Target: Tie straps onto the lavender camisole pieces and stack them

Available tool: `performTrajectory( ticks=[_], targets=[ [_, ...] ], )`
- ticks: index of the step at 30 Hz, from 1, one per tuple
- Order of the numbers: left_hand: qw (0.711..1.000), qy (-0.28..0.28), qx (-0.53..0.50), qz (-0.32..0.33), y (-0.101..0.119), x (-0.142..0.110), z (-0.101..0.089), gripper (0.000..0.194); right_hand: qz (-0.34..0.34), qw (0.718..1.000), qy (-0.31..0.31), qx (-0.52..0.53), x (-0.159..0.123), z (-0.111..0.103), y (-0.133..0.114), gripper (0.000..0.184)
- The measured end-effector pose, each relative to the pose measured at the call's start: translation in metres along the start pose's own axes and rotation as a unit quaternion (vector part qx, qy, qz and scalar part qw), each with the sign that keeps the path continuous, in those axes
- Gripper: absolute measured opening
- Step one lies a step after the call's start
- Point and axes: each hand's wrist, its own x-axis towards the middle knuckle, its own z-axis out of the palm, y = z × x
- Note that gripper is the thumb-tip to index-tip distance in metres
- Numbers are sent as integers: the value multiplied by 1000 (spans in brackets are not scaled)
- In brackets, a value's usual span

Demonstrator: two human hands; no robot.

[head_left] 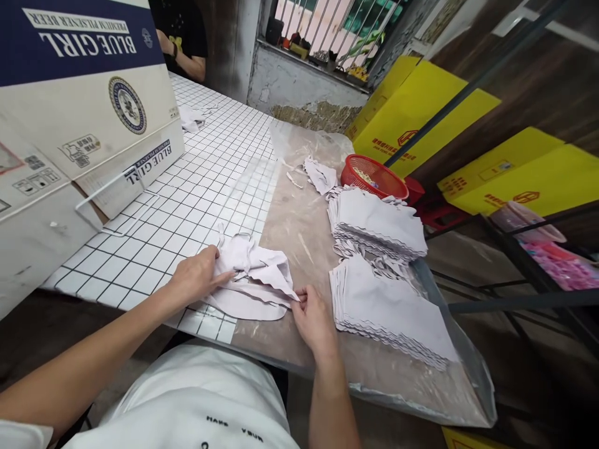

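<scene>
A crumpled white cloth piece (255, 277) lies at the near edge of the table (210, 162), which has a white grid pattern. My left hand (199, 277) rests on the cloth's left side, fingers curled and pressing on it. My right hand (312, 318) pinches the cloth's right corner between thumb and fingers. Two neat stacks of white cloth pieces with zigzag edges lie to the right on a clear plastic sheet (299, 224): a near stack (388, 308) and a far stack (377, 221).
A large Blue Girl cardboard box (79, 118) stands at the left. A red basket (374, 176) sits behind the stacks, with loose cloth scraps (321, 176) beside it. Another person's arm (185, 56) shows at the far end. Yellow boxes (421, 118) and a metal rack (524, 274) stand at the right.
</scene>
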Motion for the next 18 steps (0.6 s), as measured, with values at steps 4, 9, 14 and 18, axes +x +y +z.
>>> performTrajectory(
  ticks=[4, 9, 14, 18],
  targets=[
    [999, 29, 21, 13, 3, 1, 4, 40, -16, 1000, 22, 9, 7, 11, -17, 13],
    [995, 5, -92, 30, -5, 0, 0, 21, 12, 999, 21, 26, 3, -4, -16, 9],
    [909, -55, -412, 40, -34, -11, -18, 32, -27, 996, -59, 55, -29, -44, 14, 13],
    [828, -135, -544, -34, -57, -22, -27, 36, -70, 971, -211, 89, -41, -63, 26, 12]
  ],
)
